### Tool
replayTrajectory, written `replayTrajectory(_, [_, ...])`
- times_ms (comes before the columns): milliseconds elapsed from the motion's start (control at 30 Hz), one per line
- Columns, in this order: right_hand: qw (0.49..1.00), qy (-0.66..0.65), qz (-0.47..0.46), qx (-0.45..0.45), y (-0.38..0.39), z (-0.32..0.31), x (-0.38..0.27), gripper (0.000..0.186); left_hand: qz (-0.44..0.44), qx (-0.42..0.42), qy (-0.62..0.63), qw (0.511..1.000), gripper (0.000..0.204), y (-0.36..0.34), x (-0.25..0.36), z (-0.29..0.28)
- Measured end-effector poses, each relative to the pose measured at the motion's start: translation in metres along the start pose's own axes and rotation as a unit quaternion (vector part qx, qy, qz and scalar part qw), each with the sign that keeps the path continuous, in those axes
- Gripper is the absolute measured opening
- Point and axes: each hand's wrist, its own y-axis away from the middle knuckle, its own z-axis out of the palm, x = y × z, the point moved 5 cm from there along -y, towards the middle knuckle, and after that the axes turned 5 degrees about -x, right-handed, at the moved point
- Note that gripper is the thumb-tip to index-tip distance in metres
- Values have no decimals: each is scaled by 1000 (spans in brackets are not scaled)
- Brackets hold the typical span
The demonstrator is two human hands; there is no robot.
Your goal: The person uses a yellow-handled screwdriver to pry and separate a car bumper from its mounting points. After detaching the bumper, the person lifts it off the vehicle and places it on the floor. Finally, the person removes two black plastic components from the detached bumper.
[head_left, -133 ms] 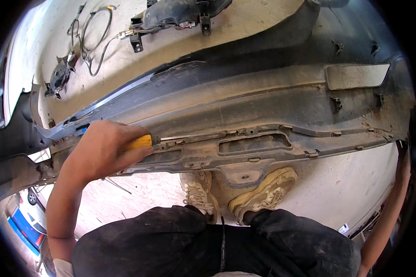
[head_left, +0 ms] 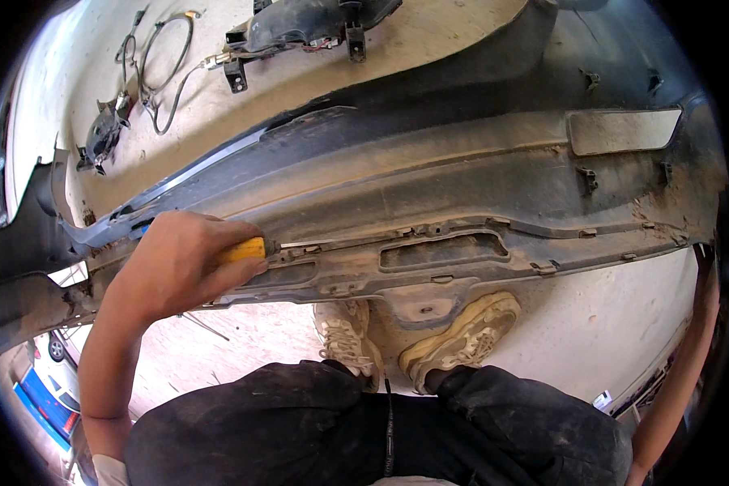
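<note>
My left hand (head_left: 182,263) is closed round the yellow handle (head_left: 243,249) of what looks like a screwdriver. Its thin metal shaft points right along a slotted strip near the lower edge of a large, dusty black plastic bumper (head_left: 454,178). That bumper has clips, a rectangular cutout at right and oblong recesses along the strip. At the far right, my right hand (head_left: 703,267) reaches to the bumper's end, where its fingers are hidden.
Beyond the bumper, black plastic housings (head_left: 300,24) (head_left: 104,138) and a looped cable (head_left: 170,57) lie on the pale floor. My shoes (head_left: 462,340) and dark-trousered legs are below. A white car (head_left: 61,360) and a blue object (head_left: 40,405) show at lower left.
The bumper, parts and floor sit very slightly higher or further left in the picture; both hands hold almost the same positions.
</note>
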Motion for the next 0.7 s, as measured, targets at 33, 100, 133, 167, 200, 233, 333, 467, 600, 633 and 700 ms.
replayTrajectory(33, [1000, -1, 2, -1, 1, 3, -2, 36, -2, -3, 1, 1000, 30, 0, 1, 0])
replayTrajectory(100, [1000, -3, 8, 1, 3, 10, -6, 34, -2, -4, 1, 1000, 31, -1, 3, -1])
replayTrajectory(133, [1000, -3, 10, 2, 5, 14, -9, 34, 0, -4, 0, 1000, 31, -2, 4, -2])
replayTrajectory(167, [1000, -3, 13, 2, 7, 18, -12, 33, 2, -3, -2, 1000, 31, -2, 5, -2])
replayTrajectory(200, [1000, -6, 18, 2, 9, 23, -15, 32, 3, -5, -5, 1000, 31, -3, 5, -2])
replayTrajectory(233, [1000, -7, 21, 3, 11, 28, -20, 31, 3, -6, -8, 1000, 31, -3, 6, -2])
replayTrajectory(333, [999, -20, 35, -2, 19, 53, -39, 29, 0, -4, -20, 1000, 31, -1, 7, -4])
replayTrajectory(467, [995, -61, 81, 9, 35, 95, -77, 26, -1, -11, -31, 999, 30, -4, 11, -8])
replayTrajectory(600, [919, -161, 293, 207, 29, 99, -92, 26, -7, -17, -48, 999, 30, -7, 17, -13])
replayTrajectory(633, [906, -168, 319, 222, 26, 101, -92, 26, -10, -20, -51, 998, 29, -7, 17, -14])
replayTrajectory(700, [925, -148, 298, 187, 18, 99, -93, 25, -18, -35, -67, 997, 29, -8, 22, -18])
